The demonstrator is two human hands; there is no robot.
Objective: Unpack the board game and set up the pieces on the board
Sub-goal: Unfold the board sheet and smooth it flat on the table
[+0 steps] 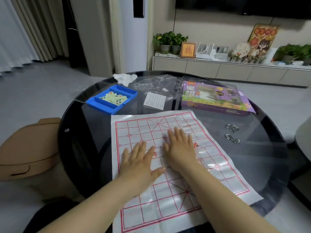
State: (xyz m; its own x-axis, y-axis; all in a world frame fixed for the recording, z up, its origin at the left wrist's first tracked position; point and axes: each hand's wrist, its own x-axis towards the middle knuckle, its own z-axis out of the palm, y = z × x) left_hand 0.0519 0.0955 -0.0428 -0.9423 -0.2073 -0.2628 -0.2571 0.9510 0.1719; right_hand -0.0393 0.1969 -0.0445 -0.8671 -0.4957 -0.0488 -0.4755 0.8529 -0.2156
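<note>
**On the round glass table: board flat, pieces in tray**

Across the dark round table [262,158] lies one white paper board [217,167] with a red grid. Left hand [140,163] and right hand [180,147] press flat on it, fingers spread, grasping nothing. Far left, one blue tray [102,105] holds pale green pieces [113,98]. Far right sits one purple box [213,98]; two metal wire puzzles [232,133] lie at right.

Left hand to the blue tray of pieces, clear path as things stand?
Probably yes. The left hand lies flat and empty on the board sheet; the blue tray sits open beyond its far-left corner, with only bare tabletop between.
</note>
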